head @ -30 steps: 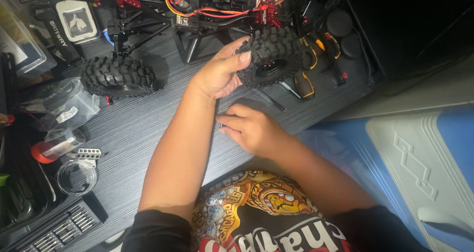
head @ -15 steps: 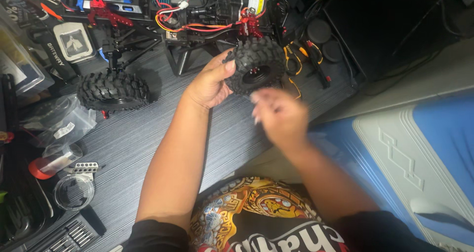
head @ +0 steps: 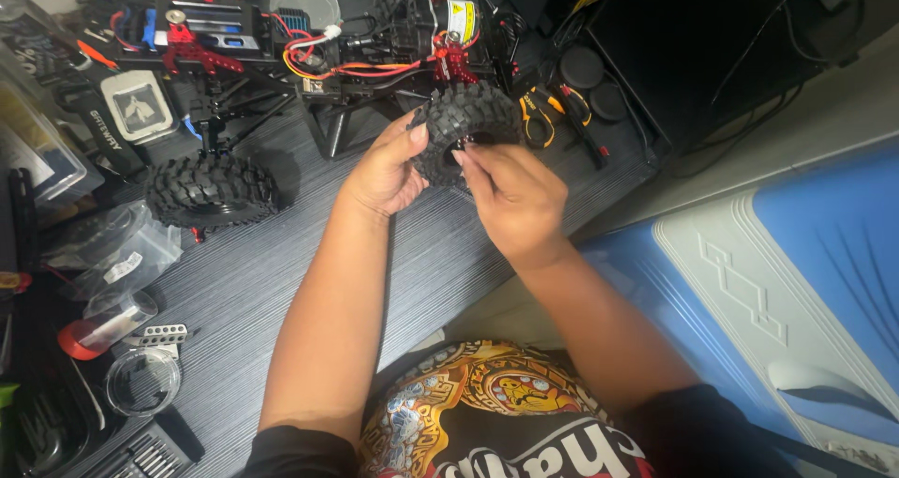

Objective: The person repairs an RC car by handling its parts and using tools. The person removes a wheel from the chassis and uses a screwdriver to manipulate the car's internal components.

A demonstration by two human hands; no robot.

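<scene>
A model crawler car chassis (head: 309, 57) with red metal parts and orange wires stands on the dark grey table (head: 243, 281). My left hand (head: 384, 169) grips the knobby black front-right tyre (head: 473, 122) from its left side. My right hand (head: 513, 197) is up at the same wheel, fingertips pinched at its hub; whether they hold a small part is hidden. A second knobby tyre (head: 211, 190) sits on the car's left side, away from both hands.
Pliers with yellow handles (head: 552, 113) lie right of the wheel. Clear plastic bags (head: 103, 253), a round clear lid (head: 140, 382), a bit set (head: 140, 455) and boxes crowd the left. A blue and white cooler (head: 796, 281) stands at the right.
My right hand rose from the table to the wheel's hub. My left hand stayed on the tyre.
</scene>
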